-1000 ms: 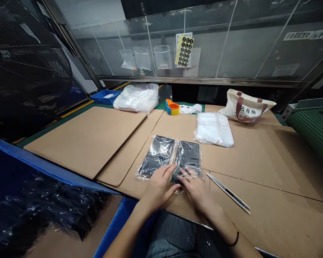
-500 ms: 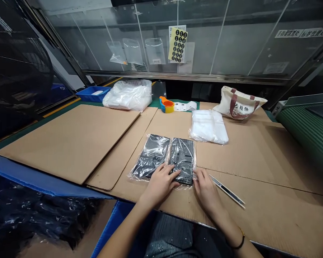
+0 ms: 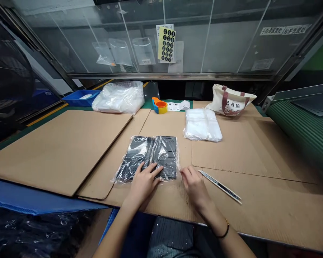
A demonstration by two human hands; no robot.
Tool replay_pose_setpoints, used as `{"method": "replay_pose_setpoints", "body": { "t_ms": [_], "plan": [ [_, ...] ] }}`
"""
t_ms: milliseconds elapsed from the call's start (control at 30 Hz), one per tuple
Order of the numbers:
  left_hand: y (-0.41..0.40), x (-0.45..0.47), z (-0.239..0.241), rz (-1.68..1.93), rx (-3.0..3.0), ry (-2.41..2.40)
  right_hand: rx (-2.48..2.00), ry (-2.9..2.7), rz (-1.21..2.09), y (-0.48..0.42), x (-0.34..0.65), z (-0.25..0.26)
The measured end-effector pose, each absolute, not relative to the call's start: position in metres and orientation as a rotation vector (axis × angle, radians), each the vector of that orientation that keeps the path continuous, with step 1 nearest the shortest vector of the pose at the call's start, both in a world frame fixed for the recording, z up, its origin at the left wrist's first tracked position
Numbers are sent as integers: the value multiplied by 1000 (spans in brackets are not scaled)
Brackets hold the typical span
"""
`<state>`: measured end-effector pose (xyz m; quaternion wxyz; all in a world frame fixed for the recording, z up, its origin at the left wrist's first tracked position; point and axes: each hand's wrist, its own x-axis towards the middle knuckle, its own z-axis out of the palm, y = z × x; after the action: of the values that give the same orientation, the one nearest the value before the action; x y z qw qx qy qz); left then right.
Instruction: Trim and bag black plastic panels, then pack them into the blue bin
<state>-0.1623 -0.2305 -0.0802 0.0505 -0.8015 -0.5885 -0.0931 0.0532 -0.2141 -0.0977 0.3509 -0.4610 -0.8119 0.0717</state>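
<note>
Flattened cardboard sheets [image 3: 56, 150] cover the worktop [image 3: 80, 108], and on them two black perforated panels [image 3: 165, 157] in clear plastic bags [image 3: 118, 178] lie side by side, bags overlapping, in front of the person. The left hand [image 3: 142, 186] rests on the lower edge of the panels with its fingers [image 3: 150, 170] spread wide and flat, gripping nothing, while the right hand [image 3: 194, 186], fingers loosely curved and empty, sits on bare cardboard just beside the bags, near a slim utility knife [image 3: 220, 187].
</note>
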Motion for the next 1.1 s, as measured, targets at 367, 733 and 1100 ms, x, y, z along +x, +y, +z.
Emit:
{"method": "replay_pose_setpoints", "body": {
  "t_ms": [367, 733, 1100],
  "plan": [
    [-239, -167, -91, -584, -2369, -1650, -964, -2218, 388, -221, 80, -79],
    [-244, -171, -91, -904, -2276, -1187, -1334, -1254, 377, -127, 243, 3],
    [-285, -108, -137, -1175, -2426, -1288, -1450, -353, 418, -30, 355, 74]
  ]
}}
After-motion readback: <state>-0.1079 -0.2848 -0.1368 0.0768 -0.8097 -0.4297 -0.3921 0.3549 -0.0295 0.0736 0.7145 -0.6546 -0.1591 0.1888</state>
